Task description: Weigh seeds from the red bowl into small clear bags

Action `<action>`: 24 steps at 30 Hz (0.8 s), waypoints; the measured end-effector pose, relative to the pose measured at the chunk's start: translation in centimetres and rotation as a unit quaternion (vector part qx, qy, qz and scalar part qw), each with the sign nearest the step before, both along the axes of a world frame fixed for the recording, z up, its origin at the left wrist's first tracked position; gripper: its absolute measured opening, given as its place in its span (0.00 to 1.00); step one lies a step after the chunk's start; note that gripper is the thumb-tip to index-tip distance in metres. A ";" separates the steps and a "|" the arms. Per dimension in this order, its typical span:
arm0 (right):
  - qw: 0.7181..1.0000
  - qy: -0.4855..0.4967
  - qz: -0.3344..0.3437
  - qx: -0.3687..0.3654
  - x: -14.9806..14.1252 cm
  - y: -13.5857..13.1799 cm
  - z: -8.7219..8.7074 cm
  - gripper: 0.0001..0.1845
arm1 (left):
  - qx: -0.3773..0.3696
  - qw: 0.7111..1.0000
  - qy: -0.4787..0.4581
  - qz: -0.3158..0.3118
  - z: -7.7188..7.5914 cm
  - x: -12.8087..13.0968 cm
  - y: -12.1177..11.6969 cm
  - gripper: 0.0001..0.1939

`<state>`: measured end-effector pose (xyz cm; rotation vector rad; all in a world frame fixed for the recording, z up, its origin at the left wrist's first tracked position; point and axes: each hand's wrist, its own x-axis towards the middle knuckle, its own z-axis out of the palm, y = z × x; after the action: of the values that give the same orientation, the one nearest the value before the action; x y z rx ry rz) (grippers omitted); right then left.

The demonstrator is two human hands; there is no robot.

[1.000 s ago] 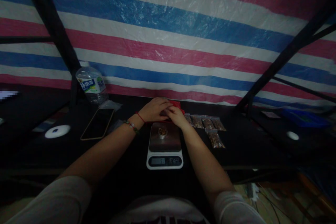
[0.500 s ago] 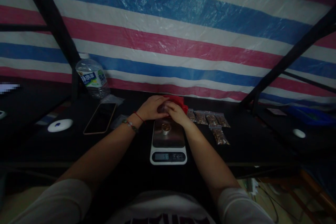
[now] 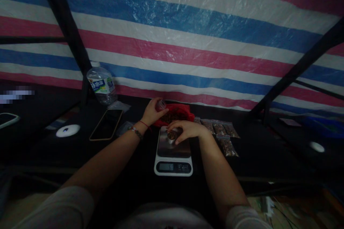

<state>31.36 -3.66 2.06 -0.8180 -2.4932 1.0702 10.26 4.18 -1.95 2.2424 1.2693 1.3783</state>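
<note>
Evidently the work in hand is at a weighing step: a small silvery round cup (image 3: 171, 142) filled with brown pieces (image 3: 171, 135) stands on the steel plate of a white, flat kitchen scale (image 3: 174, 152), near the middle of the black worktop (image 3: 258, 150). The lit display (image 3: 166, 167) shows a reading, though its digits are too small to tell surely.

The person's right hand (image 3: 189, 130) arches over the plate, thumb and fingers parted narrowly about the cup; whether they press on its wall, one cannot tell. The left hand (image 3: 152, 112) holds a clear, rounded plastic container (image 3: 161, 105) at the left edge of an open red plastic bag (image 3: 182, 108), in which more dark brown pieces lie, just behind the scale. To the right, small clear zip bags (image 3: 228, 147) of similar brown pieces rest on the worktop, most of them in a row and one in front.

As a judgement, lifting the cup calls for a light, even pinch on its sides, kept level, since the pieces reach near the rim and could spill onto the plate. The left hand needs to keep its container clear of the scale, so that nothing disturbs the reading.
</note>
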 end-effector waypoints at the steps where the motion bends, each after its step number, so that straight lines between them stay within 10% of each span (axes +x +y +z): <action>1: 1.000 0.007 0.005 0.013 -0.2 0.0 -0.1 0.26 | -0.011 1.000 -0.005 0.002 -0.1 0.0 0.0 0.32; 9: 0.970 0.197 -0.099 -0.098 -0.2 0.8 -1.2 0.26 | -0.049 0.999 0.010 0.006 0.5 0.2 -0.5 0.32; 17: 0.878 0.392 -0.273 -0.026 -0.3 1.8 -1.4 0.28 | 0.018 0.994 0.079 -0.067 2.5 1.0 -2.9 0.26; 24: 0.876 0.380 -0.296 0.019 -0.4 2.1 -1.8 0.22 | -0.041 0.990 0.075 -0.113 2.0 2.0 -3.6 0.26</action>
<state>30.98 -1.55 0.24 -0.8469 -1.4636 0.8738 12.27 0.56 0.00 2.3841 1.0527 1.0761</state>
